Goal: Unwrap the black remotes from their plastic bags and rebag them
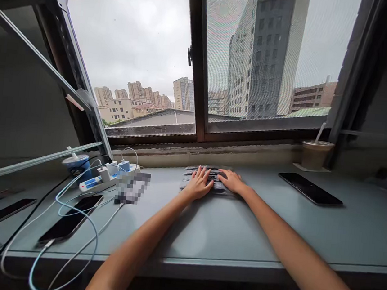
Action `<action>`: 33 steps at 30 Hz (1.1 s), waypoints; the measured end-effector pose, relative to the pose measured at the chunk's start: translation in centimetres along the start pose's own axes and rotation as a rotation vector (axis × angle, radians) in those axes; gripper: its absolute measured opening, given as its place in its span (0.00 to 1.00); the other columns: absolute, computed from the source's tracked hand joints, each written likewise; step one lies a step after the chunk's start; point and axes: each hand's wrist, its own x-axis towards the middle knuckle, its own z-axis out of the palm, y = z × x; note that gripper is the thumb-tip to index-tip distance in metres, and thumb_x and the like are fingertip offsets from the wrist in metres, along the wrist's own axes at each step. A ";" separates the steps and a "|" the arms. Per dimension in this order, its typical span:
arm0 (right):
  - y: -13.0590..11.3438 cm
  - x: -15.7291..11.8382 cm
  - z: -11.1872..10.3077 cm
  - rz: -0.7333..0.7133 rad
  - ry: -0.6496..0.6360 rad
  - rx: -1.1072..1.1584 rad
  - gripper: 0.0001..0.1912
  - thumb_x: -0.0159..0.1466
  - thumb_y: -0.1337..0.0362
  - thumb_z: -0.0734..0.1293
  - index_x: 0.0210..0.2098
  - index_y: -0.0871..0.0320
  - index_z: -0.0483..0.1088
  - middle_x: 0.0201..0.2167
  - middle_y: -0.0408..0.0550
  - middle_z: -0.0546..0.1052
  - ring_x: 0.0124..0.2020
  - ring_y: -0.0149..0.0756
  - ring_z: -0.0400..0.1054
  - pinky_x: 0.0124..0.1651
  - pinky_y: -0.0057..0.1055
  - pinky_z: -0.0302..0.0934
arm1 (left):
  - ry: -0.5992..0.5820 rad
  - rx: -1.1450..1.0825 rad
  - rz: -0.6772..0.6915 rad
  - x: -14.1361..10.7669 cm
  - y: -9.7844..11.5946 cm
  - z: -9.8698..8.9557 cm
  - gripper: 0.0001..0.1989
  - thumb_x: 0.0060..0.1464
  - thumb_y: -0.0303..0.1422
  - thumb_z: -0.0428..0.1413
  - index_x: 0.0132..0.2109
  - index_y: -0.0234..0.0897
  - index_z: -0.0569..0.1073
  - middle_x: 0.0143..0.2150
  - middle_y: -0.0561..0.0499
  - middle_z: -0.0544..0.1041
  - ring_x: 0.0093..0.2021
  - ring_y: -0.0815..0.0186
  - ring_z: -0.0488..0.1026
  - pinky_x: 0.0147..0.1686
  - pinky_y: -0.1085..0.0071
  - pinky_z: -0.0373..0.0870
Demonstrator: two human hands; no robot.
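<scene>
Both hands reach out to a flat, dark bundle in clear plastic wrap (222, 186) near the back of the grey table. My left hand (198, 184) lies over its left and middle part, fingers spread and pointing away from me. My right hand (231, 181) rests at its right side, with the fingers stretched toward the left hand. Neither hand is wrapped around it. Dark strips show through the plastic between the hands, but their exact kind cannot be made out.
At right lie a dark phone (310, 188) and a drink cup with a straw (316, 155). At left are a charging phone (71, 220), a power strip (91, 183) with plugs, looping cables (96, 233) and a blue cup (78, 166). A window (204, 74) stands behind.
</scene>
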 end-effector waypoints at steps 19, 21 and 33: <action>0.1 0.6 -0.2 -0.044 0.021 -0.064 0.19 0.63 0.61 0.54 0.50 0.56 0.67 0.48 0.48 0.72 0.49 0.38 0.64 0.48 0.31 0.56 | 0.003 0.010 -0.299 7.7 2.5 0.4 0.26 0.56 0.44 0.37 0.57 0.39 0.63 0.58 0.39 0.62 0.57 0.42 0.56 0.51 0.39 0.48; 0.3 0.8 -0.1 -0.065 0.021 -0.076 0.19 0.63 0.62 0.53 0.46 0.57 0.70 0.44 0.48 0.74 0.45 0.36 0.67 0.45 0.28 0.57 | 0.019 -0.002 -0.387 8.2 3.5 0.5 0.27 0.55 0.43 0.38 0.57 0.33 0.63 0.57 0.34 0.62 0.57 0.37 0.55 0.49 0.35 0.46; -0.7 0.2 -0.8 -0.190 0.018 -0.055 0.15 0.60 0.62 0.57 0.33 0.56 0.76 0.34 0.47 0.76 0.35 0.34 0.67 0.36 0.26 0.55 | -0.027 -0.054 -0.301 6.6 1.3 1.0 0.26 0.54 0.42 0.40 0.59 0.42 0.61 0.64 0.42 0.52 0.64 0.40 0.36 0.52 0.34 0.30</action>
